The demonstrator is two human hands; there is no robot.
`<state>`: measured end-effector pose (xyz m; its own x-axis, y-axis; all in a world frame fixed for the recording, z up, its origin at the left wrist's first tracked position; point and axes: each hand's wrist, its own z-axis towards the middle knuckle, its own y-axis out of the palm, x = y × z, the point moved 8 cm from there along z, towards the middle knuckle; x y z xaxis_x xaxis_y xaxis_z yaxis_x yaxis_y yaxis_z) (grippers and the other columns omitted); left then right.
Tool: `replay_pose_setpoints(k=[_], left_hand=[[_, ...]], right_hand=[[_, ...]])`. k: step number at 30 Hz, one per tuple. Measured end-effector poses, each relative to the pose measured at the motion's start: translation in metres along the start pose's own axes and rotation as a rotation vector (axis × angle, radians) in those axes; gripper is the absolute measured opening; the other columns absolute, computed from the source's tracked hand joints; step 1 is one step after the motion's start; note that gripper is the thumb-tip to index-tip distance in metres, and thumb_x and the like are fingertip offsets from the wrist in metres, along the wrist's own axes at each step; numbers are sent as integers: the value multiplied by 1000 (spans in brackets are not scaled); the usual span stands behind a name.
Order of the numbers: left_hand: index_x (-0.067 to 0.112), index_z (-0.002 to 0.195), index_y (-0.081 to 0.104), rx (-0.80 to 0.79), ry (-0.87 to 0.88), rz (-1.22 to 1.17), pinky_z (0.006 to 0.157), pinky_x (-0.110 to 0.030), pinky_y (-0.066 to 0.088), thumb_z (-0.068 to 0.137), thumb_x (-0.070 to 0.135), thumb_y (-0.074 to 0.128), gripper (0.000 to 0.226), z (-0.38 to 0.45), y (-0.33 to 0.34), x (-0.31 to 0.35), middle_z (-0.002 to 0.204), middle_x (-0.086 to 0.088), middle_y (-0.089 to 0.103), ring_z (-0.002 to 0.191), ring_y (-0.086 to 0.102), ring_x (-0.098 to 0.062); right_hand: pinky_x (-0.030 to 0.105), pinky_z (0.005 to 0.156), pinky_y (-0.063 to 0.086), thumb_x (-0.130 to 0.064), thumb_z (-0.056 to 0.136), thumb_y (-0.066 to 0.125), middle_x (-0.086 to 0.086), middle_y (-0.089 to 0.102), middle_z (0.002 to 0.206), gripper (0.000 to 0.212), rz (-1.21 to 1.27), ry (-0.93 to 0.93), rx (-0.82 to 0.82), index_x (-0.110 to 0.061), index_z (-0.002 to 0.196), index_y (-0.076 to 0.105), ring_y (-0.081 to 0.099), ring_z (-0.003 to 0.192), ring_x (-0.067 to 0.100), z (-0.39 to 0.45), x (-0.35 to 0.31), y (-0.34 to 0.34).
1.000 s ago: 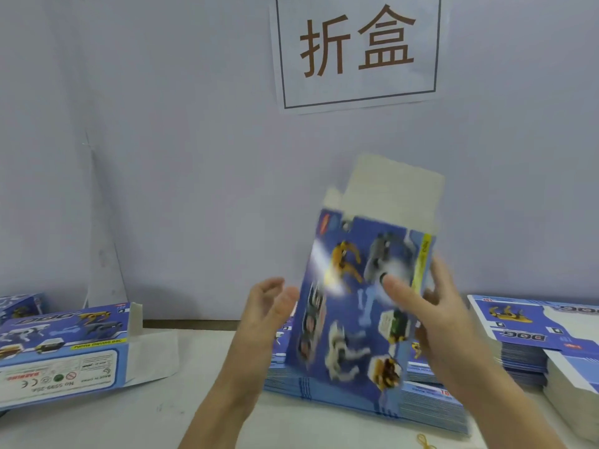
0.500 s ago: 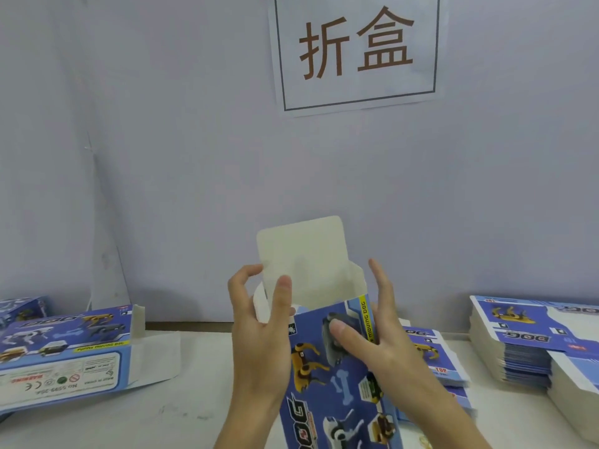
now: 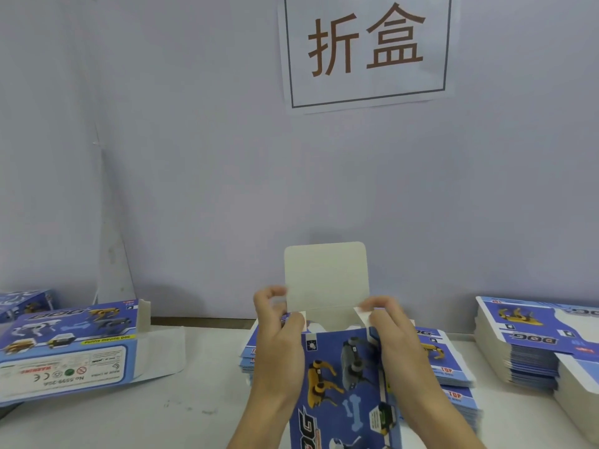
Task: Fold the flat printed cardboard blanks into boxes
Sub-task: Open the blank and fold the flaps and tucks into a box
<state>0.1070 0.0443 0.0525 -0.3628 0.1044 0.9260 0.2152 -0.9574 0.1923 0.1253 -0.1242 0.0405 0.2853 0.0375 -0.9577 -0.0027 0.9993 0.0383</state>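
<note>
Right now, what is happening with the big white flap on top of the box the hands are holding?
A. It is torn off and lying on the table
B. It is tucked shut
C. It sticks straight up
C: the big white flap stands upright above the open top of the box, while the left hand and right hand pinch the small side flaps.

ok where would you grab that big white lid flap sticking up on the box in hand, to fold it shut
Pinch the top lid flap at its free upper edge, coming from above and behind. It stands upright and bare, hinged at the crease along the box mouth. The left hand and right hand already pinch the small side flaps, so that edge is probably easiest.
</note>
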Motion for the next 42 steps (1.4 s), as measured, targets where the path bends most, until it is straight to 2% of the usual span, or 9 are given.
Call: replay_pose_setpoints(k=[3,6,9,12,22,30,33,38,42], left_hand=[[54,127,32,-49,-33,-94,61,-32,59,105,9,43,51,-2,7,0,108,-4,67,93,73,-27],[54,117,51,-23,68,-40,67,-33,59,103,7,43,50,-1,4,6,101,-3,69,89,72,-19],[21,90,67,9,179,-107,59,-33,56,97,22,42,26,-6,-2,8,94,-12,66,84,71,-25],[4,97,64,38,175,-204,57,-30,60,88,42,45,44,-8,-9,0,107,-1,68,100,72,-28],[21,113,62,-180,261,107,64,-29,61,84,36,54,34,-13,1,4,105,17,66,116,63,-13],[20,106,60,-118,246,54,59,-28,60,86,32,52,25,-11,0,5,104,3,70,109,68,-22],[17,102,60,-94,227,70,55,-26,59,83,34,53,26,-9,-1,4,100,-2,72,104,71,-22],[28,121,54,-214,113,15,70,-35,62,83,45,64,43,-8,7,1,119,-3,65,106,70,-25],[53,133,35,-517,-7,186,86,-32,59,74,33,84,79,-12,10,-9,136,6,56,114,67,-16]], right_hand=[[46,61,57,-10,101,41,13,63,91,50,99,70,-3,-47,133,46,68,84,34,5,4,-3],[58,96,52,-16,99,43,18,65,115,45,82,35,-26,-53,120,61,63,107,37,5,1,-1],[53,87,54,-36,86,49,25,66,109,17,233,-17,-49,-30,92,64,64,106,49,0,2,0],[48,79,58,-54,86,48,23,72,108,42,355,-36,-115,-18,101,64,70,100,46,-5,1,1],[35,69,61,-48,71,69,0,71,96,28,182,-65,-159,-39,97,71,72,102,27,-4,2,-4],[41,75,62,-41,83,69,6,68,118,10,194,-108,-71,-39,92,69,72,104,23,-8,-4,-2],[33,62,61,-40,79,63,3,71,109,13,194,-141,-38,-34,90,68,74,97,20,-7,-4,0],[25,58,58,-49,77,63,5,74,103,29,216,-143,10,-35,102,64,76,88,19,-4,-6,-7],[36,79,55,-61,79,57,-13,77,87,42,264,-199,284,-53,120,52,73,80,-1,4,-17,-50]])
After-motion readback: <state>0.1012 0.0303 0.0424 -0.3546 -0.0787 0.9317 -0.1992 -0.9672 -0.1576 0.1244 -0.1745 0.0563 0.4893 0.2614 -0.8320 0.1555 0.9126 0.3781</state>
